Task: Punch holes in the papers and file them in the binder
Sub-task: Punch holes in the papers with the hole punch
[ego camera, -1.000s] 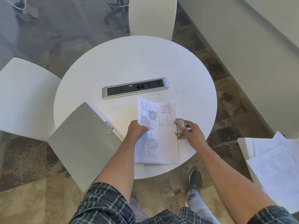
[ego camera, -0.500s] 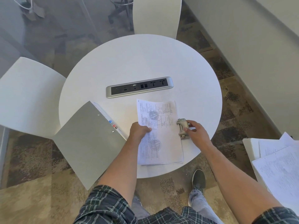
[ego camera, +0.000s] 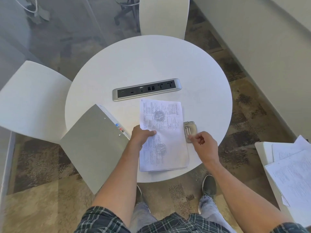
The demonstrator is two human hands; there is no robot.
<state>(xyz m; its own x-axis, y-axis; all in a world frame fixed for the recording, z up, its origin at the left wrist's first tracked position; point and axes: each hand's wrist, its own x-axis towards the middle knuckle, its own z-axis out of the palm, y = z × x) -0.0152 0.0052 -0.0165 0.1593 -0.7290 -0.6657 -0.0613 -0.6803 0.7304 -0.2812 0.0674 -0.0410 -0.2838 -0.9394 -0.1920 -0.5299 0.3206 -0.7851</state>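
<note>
Hard to make out: printed text on the papers [ego camera: 162,135], too small to read, with two round grey stamp-like marks. Rings and contents of the binder [ego camera: 94,145] hidden under its closed flat grey cover; only small coloured tabs peeking out along its far edge. Near corner of the binder overhanging the table [ego camera: 151,64]. Near end of the hole punch [ego camera: 190,131] blurred and partly covered by the right hand [ego camera: 204,145]. Loose sheets [ego camera: 292,172] at far right cut off by the frame edge.

Round, smooth white table; brushed-metal socket strip [ego camera: 147,89] set into its middle, oblong with rounded ends. Thin stack of white papers lying flat near the front edge, just right of the binder. Small metal hole punch, pale and rounded, touching the stack's right edge.

Left hand [ego camera: 141,137] gripping the left edge of the papers, thumb on top, fingers curled under. Right hand with fingers curled, thumb and forefinger pinched at the near end of the punch; actual contact unclear through blur.

Curved white chair backs [ego camera: 32,100] beside and beyond the table; mottled brown carpet below.
</note>
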